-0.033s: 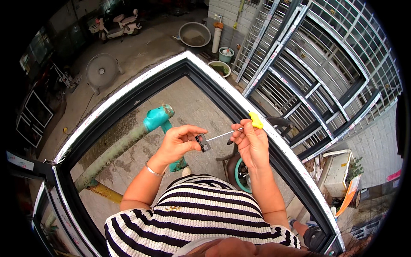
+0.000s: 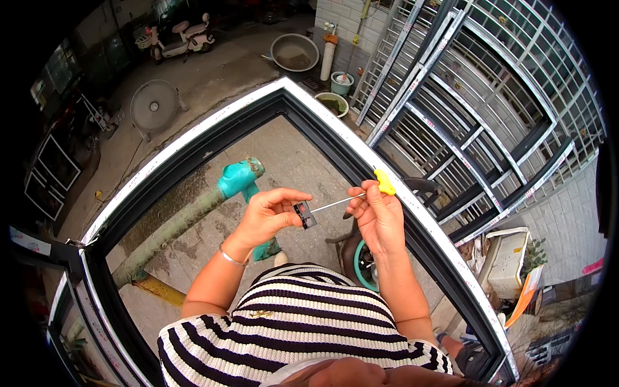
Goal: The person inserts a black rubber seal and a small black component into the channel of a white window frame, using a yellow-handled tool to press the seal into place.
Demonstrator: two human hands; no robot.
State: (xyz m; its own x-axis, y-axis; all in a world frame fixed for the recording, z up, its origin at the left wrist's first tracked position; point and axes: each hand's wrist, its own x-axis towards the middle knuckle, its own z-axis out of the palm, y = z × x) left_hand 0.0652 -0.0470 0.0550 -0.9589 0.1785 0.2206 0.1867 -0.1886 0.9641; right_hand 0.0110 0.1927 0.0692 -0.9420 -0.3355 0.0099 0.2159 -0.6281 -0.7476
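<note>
My left hand (image 2: 276, 213) pinches a small black block-like fitting (image 2: 305, 215) between thumb and fingers. In my right hand (image 2: 379, 219) is a screwdriver with a yellow handle (image 2: 384, 183), its thin metal shaft (image 2: 332, 204) pointing left. The shaft's end meets the fitting; the tip itself cannot be made out. Both hands are above the opening of a large black window frame (image 2: 193, 169) with white-faced outer edges. Between my arms and the frame's far corner, a green-wrapped pipe support (image 2: 236, 178) shows through the opening.
More frames (image 2: 445, 138) lean against a metal grille at the right. A white box (image 2: 509, 261) stands by the wall. Farther off are a round basin (image 2: 294, 53), a fan (image 2: 155, 105) and a scooter (image 2: 180, 37). Another person's leg (image 2: 451, 345) shows at lower right.
The yellow handle has turned slightly in my right fingers. My left hand and the black fitting stay in place.
</note>
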